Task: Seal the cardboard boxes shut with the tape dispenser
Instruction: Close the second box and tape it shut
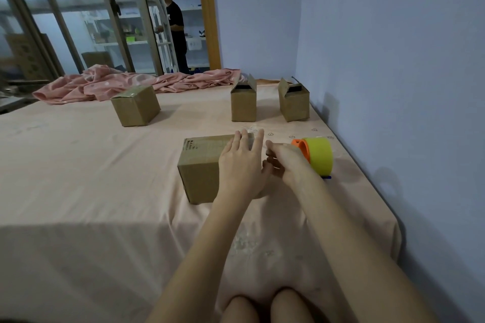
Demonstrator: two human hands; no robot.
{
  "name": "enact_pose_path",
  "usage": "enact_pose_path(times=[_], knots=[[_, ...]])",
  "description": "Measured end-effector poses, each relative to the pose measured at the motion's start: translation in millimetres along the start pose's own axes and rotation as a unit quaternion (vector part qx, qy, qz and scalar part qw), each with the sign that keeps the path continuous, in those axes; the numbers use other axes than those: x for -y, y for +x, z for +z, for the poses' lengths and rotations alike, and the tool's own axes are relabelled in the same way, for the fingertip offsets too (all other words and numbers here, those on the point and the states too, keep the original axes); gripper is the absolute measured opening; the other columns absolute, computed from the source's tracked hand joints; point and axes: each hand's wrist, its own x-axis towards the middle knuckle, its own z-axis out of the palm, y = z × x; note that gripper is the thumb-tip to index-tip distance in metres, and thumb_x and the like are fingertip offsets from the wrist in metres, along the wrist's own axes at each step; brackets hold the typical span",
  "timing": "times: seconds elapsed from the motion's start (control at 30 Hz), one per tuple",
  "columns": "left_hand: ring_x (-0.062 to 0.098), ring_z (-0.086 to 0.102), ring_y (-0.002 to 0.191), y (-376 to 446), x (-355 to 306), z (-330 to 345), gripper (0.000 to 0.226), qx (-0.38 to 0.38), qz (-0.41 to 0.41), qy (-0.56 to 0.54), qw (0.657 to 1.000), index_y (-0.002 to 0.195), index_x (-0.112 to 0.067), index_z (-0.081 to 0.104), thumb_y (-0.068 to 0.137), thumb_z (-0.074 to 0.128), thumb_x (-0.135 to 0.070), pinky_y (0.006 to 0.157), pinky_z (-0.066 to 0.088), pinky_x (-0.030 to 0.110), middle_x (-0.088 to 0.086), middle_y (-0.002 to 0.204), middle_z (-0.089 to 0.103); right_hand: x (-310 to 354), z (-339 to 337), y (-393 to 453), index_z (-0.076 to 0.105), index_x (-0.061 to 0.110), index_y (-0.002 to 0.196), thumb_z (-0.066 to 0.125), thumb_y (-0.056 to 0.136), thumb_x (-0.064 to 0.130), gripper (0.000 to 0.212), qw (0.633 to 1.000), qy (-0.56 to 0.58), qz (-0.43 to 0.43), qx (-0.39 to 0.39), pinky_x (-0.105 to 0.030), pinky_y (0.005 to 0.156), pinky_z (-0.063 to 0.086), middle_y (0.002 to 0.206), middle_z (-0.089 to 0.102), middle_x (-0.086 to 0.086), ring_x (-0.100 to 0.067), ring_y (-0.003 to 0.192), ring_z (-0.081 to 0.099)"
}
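Observation:
A closed cardboard box [202, 162] stands in front of me on the pink sheet. My left hand [242, 162] lies flat on its top right part, fingers straight. My right hand [284, 162] grips the tape dispenser [316, 156], an orange frame with a yellow-green roll, just right of the box; a strip of clear tape seems to run from it to the box top. Farther back stand a taped box [135, 105] at the left and two boxes with raised flaps [243, 102] [293, 101] at the right.
A crumpled pink blanket [126, 84] lies along the far edge of the bed [78, 178]. The blue wall [393, 60] runs close along the right. A person [174, 26] stands beyond glass doors. My knees [265, 307] show at the bottom.

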Motion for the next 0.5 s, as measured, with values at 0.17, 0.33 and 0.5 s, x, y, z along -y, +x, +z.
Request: enact_pose_path(times=[0.17,0.33,0.5], knots=[[0.025,0.02,0.144,2,-1,-1,0.067,-0.002,-0.007,-0.015,1.0,0.149,-0.004,0.018,0.093,0.04,-0.034,0.116,0.015,0.033,0.016,0.154,0.025,-12,9,-1,0.062,0.015,0.087,0.056,0.093,0.027,0.014,0.999,-0.034,-0.012,-0.013,-0.022,0.051,0.044,0.088,0.063,-0.005,-0.017,0.075,0.058],[0.025,0.018,0.144,3,1,-5,0.062,0.012,0.004,-0.015,1.0,0.147,-0.003,0.023,0.093,0.039,-0.028,0.116,0.015,0.033,0.016,0.154,0.024,-17,10,-7,0.059,0.009,0.094,0.053,0.095,0.02,0.013,0.999,-0.03,-0.034,0.024,-0.023,0.051,0.045,0.088,0.057,-0.01,-0.013,0.058,0.052],[0.027,0.011,0.145,5,2,-9,0.077,0.065,0.005,-0.004,0.998,0.148,-0.002,0.015,0.086,0.05,-0.031,0.116,0.011,0.034,0.018,0.156,0.015,-12,11,-15,0.05,-0.006,0.123,0.047,0.096,0.015,0.034,0.994,-0.101,-0.051,0.014,-0.019,0.043,0.041,0.124,0.057,-0.024,-0.008,0.055,0.047]])
